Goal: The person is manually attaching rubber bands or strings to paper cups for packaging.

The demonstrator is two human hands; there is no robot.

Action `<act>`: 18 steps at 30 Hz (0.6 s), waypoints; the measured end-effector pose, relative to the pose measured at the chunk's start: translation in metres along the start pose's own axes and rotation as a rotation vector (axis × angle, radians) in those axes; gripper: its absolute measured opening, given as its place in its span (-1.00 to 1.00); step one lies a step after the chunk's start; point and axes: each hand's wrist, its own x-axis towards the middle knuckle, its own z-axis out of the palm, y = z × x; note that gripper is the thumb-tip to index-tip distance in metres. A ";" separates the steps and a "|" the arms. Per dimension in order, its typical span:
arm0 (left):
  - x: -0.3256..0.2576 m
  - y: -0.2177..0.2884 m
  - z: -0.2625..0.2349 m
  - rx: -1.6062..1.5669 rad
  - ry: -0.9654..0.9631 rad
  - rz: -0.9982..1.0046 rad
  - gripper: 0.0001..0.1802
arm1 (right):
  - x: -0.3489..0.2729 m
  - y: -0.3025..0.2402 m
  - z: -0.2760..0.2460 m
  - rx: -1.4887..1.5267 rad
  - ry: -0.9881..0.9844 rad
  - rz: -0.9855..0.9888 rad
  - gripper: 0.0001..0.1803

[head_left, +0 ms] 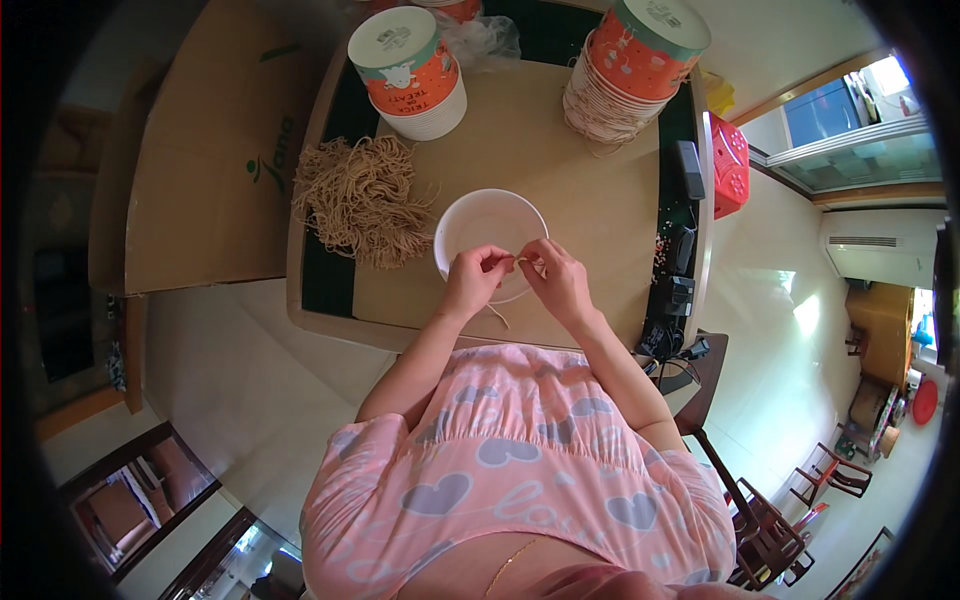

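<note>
A white paper bowl (487,228) stands on the brown table (580,190) in front of me. My left hand (476,281) and my right hand (555,277) meet over its near rim. Both pinch a thin tan string (519,260) stretched between their fingertips, and a loose end of it hangs down below my left hand. A loose heap of the same tan strings (362,198) lies on the table to the left of the bowl.
Two stacks of orange-printed paper bowls stand at the table's far side, one left (408,72) and one right (635,60). A large cardboard sheet (215,150) leans at the left. Black devices (683,240) line the table's right edge, beside a red stool (729,165).
</note>
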 end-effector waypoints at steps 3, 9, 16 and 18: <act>-0.001 0.002 0.000 0.024 0.005 0.002 -0.90 | -0.001 0.001 0.000 -0.028 -0.020 0.016 -0.91; 0.000 -0.006 -0.002 0.010 0.049 0.022 -0.89 | -0.002 -0.003 -0.002 -0.062 -0.080 0.025 -0.92; 0.000 -0.005 -0.002 0.026 0.021 0.033 -0.89 | -0.002 0.000 -0.002 -0.106 -0.088 -0.002 -0.89; 0.000 -0.005 -0.002 0.026 0.016 0.036 -0.89 | -0.002 -0.003 -0.003 -0.111 -0.094 0.000 -0.89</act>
